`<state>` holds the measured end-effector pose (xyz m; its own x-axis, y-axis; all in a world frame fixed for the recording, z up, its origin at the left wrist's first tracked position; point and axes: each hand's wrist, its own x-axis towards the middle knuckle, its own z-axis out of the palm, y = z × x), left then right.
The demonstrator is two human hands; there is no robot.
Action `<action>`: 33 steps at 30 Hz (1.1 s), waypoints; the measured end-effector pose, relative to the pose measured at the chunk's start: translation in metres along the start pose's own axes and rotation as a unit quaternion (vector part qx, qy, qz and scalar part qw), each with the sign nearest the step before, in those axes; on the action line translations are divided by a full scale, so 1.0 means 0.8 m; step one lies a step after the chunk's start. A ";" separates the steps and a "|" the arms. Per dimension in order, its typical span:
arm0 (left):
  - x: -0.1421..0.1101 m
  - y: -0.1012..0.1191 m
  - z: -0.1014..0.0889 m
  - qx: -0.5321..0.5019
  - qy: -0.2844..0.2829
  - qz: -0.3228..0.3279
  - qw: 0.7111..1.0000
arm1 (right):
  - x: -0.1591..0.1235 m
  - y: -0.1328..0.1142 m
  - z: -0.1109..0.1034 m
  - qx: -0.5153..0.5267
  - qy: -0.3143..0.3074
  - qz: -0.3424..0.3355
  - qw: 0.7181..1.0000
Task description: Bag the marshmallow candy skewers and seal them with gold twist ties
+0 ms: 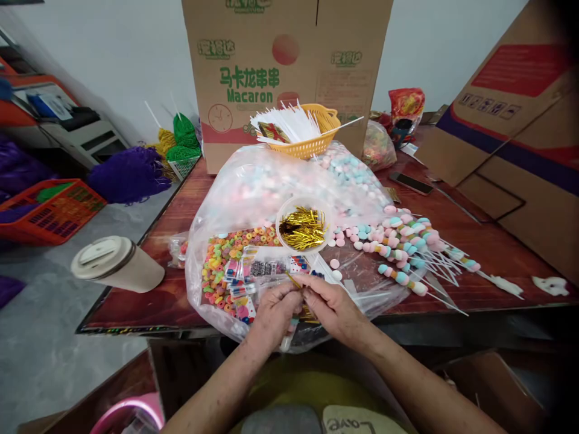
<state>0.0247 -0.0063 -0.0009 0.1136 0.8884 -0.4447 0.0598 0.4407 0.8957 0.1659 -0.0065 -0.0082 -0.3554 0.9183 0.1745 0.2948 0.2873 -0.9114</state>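
Note:
My left hand (277, 310) and my right hand (332, 306) meet at the table's front edge, fingertips pinched together. A thin gold twist tie (293, 279) pokes up between them, gripped by my right fingers. Beneath my left hand hangs a clear plastic wrapper (289, 339), its upper part hidden in that closed hand. Just beyond lie printed clear bags (266, 268) on loose colourful ring candies (217, 277). A round clear tub (326, 238) holds many gold twist ties. To the right, pink, blue and white candy skewers (402, 241) are piled on white sticks.
A large bag of pastel candies (253, 181) spreads across the table (176, 208). Behind it sits a yellow basket (312, 146) of white sticks, before a cardboard box (289, 36). A lidded cup (131, 265) stands left; a phone (411, 183) and another box (506, 132) are right.

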 end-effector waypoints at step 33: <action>-0.031 0.003 -0.006 -0.169 0.009 -0.012 0.985 | -0.011 -0.013 0.002 -0.438 0.190 -0.239 0.846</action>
<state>0.0172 -0.0264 0.0124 0.0978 0.8777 -0.4691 -0.2719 0.4770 0.8358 0.1649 -0.0182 -0.0011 -0.3581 0.6131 0.7042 0.8005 0.5898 -0.1064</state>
